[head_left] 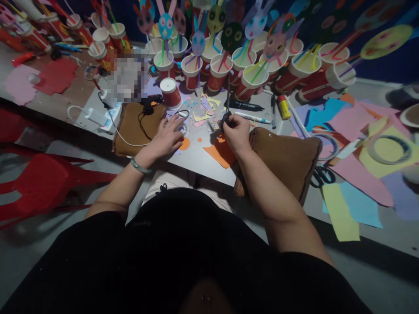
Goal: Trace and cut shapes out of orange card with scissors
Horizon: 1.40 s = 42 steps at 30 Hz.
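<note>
My right hand [237, 132] is closed round the handles of dark scissors [226, 117], whose blades point away from me over the table. Under and beside it lies an orange paper sheet [220, 150]. My left hand [168, 137] rests by the table's front edge with its fingers spread, next to a small orange paper piece [185, 144] and a roll of clear tape [183, 130]. Between and beyond the hands are scattered paper scraps [206, 109]. An upside-down red and white cup [170, 93] stands behind my left hand.
Brown cushions [284, 159] [137, 126] lie under both forearms. Several cups [220, 72] with straws and paper faces line the back. Markers [245, 106], tape rolls [389, 149] and coloured paper [363, 170] lie right. A red stool [46, 179] stands left.
</note>
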### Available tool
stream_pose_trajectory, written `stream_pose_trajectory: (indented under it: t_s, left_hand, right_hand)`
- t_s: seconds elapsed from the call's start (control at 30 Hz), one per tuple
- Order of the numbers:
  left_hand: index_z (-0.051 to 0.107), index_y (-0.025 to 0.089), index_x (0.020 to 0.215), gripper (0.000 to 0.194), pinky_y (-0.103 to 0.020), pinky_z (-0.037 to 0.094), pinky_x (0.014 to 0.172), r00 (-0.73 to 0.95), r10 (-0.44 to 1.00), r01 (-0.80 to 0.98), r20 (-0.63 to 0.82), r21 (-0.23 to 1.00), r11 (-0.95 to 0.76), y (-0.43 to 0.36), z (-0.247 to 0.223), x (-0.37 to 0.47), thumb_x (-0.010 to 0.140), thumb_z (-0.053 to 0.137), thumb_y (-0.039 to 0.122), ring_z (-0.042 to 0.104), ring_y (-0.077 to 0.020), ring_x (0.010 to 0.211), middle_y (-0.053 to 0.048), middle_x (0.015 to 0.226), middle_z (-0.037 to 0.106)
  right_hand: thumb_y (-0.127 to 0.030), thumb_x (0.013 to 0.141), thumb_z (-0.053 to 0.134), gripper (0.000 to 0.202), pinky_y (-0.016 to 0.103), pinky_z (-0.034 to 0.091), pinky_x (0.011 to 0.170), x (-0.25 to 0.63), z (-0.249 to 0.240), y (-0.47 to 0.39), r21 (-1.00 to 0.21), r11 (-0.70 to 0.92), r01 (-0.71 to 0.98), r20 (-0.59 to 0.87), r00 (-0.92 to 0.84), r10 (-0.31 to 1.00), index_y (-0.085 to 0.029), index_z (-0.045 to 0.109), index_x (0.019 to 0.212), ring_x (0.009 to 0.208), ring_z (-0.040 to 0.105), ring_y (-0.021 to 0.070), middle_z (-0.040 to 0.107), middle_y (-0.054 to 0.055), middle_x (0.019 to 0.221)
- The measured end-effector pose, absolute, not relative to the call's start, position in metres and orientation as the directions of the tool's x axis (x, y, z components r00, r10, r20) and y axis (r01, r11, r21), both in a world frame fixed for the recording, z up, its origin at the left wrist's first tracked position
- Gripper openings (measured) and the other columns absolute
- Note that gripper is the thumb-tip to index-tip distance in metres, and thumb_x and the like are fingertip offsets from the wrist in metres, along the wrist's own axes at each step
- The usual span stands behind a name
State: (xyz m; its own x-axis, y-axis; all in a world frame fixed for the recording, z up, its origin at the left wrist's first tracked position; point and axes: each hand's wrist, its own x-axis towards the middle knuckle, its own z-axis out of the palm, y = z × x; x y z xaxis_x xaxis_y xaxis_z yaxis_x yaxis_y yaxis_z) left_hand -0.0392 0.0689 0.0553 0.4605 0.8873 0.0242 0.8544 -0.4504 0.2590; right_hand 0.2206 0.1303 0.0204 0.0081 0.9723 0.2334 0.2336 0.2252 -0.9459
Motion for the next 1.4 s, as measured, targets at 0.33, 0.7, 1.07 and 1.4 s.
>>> stream_pose_trajectory:
  t_s: [0.33, 0.7, 1.07, 1.4]
  left_hand:
    - [0.072, 0.02, 0.094, 0.017, -0.062, 0.022, 0.121, 0.422, 0.906, 0.857, 0.034, 0.31, -0.411, 0.064, 0.048, -0.045, 0.088, 0.061, 0.031, 0.03, -0.0364, 0.151, -0.014, 0.156, 0.044]
    - [0.069, 0.018, 0.089, 0.016, -0.059, 0.026, 0.12, 0.392, 0.92, 0.854, 0.013, 0.367, -0.369, 0.059, 0.043, -0.044, 0.088, 0.061, 0.033, 0.031, -0.0359, 0.15, -0.014, 0.156, 0.045]
    - [0.07, 0.017, 0.089, 0.022, -0.03, 0.052, 0.081, 0.176, 0.949, 0.629, 0.26, 0.712, -0.312, 0.064, 0.068, -0.021, 0.087, 0.064, 0.038, 0.068, -0.0171, 0.085, -0.005, 0.089, 0.076]
    - [0.064, 0.016, 0.076, 0.046, -0.026, 0.05, 0.071, 0.179, 0.938, 0.242, 0.296, 0.911, -0.333, 0.109, 0.057, 0.04, 0.074, 0.077, 0.06, 0.063, -0.0128, 0.073, -0.002, 0.077, 0.069]
  right_hand:
    - [-0.034, 0.079, 0.073, 0.032, 0.029, 0.035, 0.059, 0.221, 0.015, 0.131, -0.94, 0.242, 0.239, 0.246, -0.011, 0.969, -0.022, 0.049, 0.06, 0.062, 0.04, 0.0129, 0.043, -0.002, 0.061]
    - [-0.023, 0.078, 0.073, 0.033, 0.03, 0.037, 0.06, 0.222, 0.013, 0.131, -0.943, 0.222, 0.25, 0.229, 0.002, 0.973, -0.021, 0.047, 0.058, 0.061, 0.04, 0.0123, 0.042, -0.002, 0.061]
    - [-0.042, 0.073, 0.08, 0.034, 0.027, 0.041, 0.059, 0.217, 0.027, 0.122, -0.983, 0.175, 0.056, 0.168, -0.116, 0.979, -0.02, 0.057, 0.061, 0.06, 0.047, 0.0098, 0.053, -0.003, 0.062]
    - [-0.055, 0.067, 0.081, 0.039, 0.029, 0.048, 0.063, 0.218, 0.036, 0.119, -0.992, 0.121, -0.027, 0.124, -0.185, 0.975, -0.019, 0.066, 0.064, 0.067, 0.056, 0.0135, 0.061, 0.0, 0.066]
